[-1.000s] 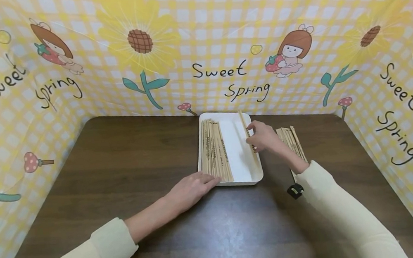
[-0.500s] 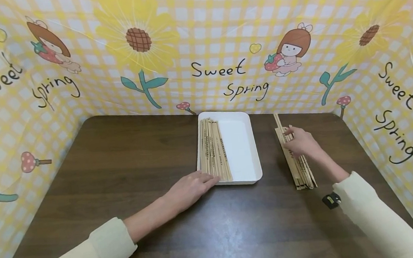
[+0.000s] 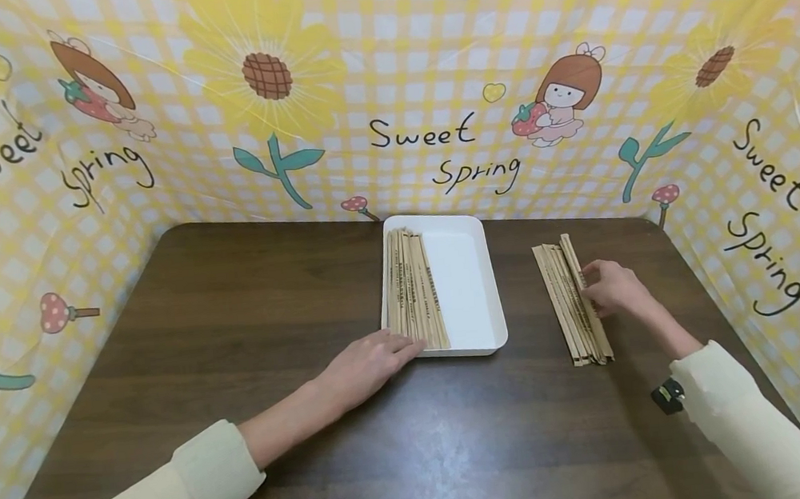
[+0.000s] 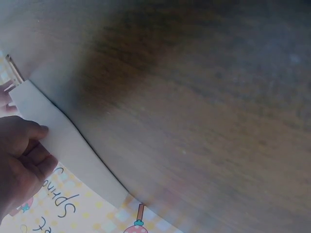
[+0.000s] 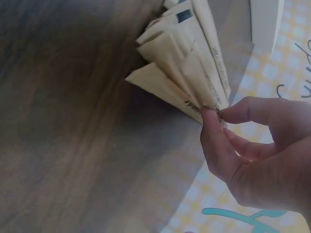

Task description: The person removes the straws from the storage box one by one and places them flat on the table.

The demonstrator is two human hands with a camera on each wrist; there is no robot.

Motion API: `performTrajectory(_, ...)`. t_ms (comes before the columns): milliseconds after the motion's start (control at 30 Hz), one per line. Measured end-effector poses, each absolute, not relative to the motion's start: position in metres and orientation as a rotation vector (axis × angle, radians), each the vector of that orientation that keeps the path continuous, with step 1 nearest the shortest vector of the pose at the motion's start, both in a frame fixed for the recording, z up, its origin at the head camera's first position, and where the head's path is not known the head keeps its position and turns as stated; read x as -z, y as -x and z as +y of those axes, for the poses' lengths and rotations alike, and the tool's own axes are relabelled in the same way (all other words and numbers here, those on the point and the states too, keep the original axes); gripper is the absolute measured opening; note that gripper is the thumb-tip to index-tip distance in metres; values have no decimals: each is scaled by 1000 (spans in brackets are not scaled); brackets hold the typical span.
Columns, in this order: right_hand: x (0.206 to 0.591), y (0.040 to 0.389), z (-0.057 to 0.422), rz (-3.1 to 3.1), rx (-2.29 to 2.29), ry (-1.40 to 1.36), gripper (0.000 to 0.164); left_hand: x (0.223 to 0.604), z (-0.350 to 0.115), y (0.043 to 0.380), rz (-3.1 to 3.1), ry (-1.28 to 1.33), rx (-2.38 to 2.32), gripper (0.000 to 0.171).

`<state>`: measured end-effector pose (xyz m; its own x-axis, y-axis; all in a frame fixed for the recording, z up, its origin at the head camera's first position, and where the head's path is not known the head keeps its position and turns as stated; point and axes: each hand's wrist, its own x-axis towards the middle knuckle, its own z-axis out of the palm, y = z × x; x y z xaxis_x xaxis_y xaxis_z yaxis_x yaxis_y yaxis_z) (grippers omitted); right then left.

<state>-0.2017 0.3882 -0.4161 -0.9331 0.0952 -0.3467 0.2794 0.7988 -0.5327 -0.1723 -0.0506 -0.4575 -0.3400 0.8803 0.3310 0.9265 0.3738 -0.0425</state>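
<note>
Several paper-wrapped chopstick packets [image 3: 407,293] lie side by side in the left half of the white tray [image 3: 465,303]. My left hand [image 3: 375,364] holds the tray's front-left corner; in the left wrist view its thumb is against the outer wall [image 4: 73,141] and its fingers bend over the rim. To the right of the tray lies a pile of chopstick packets [image 3: 565,310] on the table. At that pile's right side, my right hand [image 3: 613,287] pinches the outermost packet [image 5: 199,77] between thumb and index finger.
The dark wooden table [image 3: 260,295] backs onto a yellow checked cloth wall [image 3: 425,54], with more cloth on both sides. A small black device [image 3: 667,396] is on the right cuff.
My right hand has carried a chopstick packet from the tray's right side onto the right pile, let go, and shifted to the pile's right edge. The left hand has stayed put.
</note>
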Motion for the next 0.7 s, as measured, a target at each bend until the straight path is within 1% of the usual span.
performTrajectory(433, 426, 200, 395, 2656, 930, -321, 54, 457, -50, 172, -2367, 1588, 223, 46)
performTrajectory(700, 426, 197, 396, 2625, 911, -342, 55, 457, -51, 172, -2351, 1590, 252, 44)
